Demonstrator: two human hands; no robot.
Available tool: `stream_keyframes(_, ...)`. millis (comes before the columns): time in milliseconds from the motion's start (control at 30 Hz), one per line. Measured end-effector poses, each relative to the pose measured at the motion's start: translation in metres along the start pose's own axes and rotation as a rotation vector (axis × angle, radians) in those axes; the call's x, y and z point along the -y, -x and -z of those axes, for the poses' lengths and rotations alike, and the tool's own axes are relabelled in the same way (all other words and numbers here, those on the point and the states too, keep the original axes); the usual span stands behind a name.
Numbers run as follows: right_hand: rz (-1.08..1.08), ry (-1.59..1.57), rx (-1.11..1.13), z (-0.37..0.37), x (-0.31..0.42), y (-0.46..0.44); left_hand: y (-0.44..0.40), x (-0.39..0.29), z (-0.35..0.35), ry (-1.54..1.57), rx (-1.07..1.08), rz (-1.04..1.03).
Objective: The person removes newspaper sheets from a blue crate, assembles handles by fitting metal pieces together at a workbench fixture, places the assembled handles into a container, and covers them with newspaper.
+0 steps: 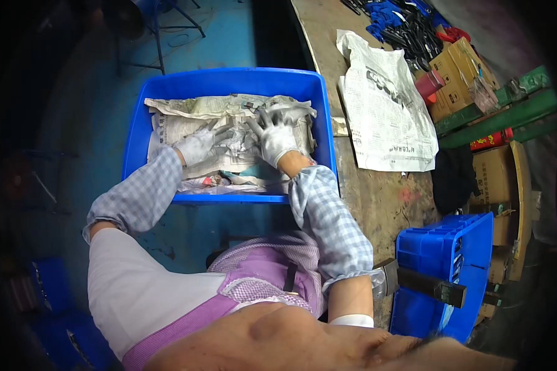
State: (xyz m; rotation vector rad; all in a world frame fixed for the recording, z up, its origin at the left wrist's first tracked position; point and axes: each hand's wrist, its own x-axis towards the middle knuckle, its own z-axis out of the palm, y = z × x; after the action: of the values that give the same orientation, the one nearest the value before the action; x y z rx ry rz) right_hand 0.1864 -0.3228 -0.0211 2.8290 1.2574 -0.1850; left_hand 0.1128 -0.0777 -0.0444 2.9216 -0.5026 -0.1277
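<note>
In the head view a large blue plastic bin point(229, 76) holds crumpled, printed newspaper sheets point(179, 127) spread across its inside. My left hand point(199, 144), in a pale work glove, lies on the paper left of the middle, its fingers stretched toward the right. My right hand point(275, 137), gloved the same way with greyed fingertips, is on the paper right of the middle, fingers spread. Neither hand holds anything that shows. Along the bin's near side some coloured printed paper point(229, 179) peeks out. What lies beneath the paper is hidden.
On the worktable point(377, 191) to the right lies another newspaper sheet point(387, 105). Behind it are a heap of black and blue items point(405, 31), a cardboard box point(461, 77) and green bars point(501, 117). A smaller blue crate point(424, 247) stands at lower right; a stool point(161, 37) is upper left.
</note>
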Motion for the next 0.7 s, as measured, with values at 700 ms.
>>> stream_keyframes(700, 0.110, 0.228, -0.054, -0.028, 0.000, 0.004, -0.028, 0.068, -0.014, -0.054, -0.224, 0.366)
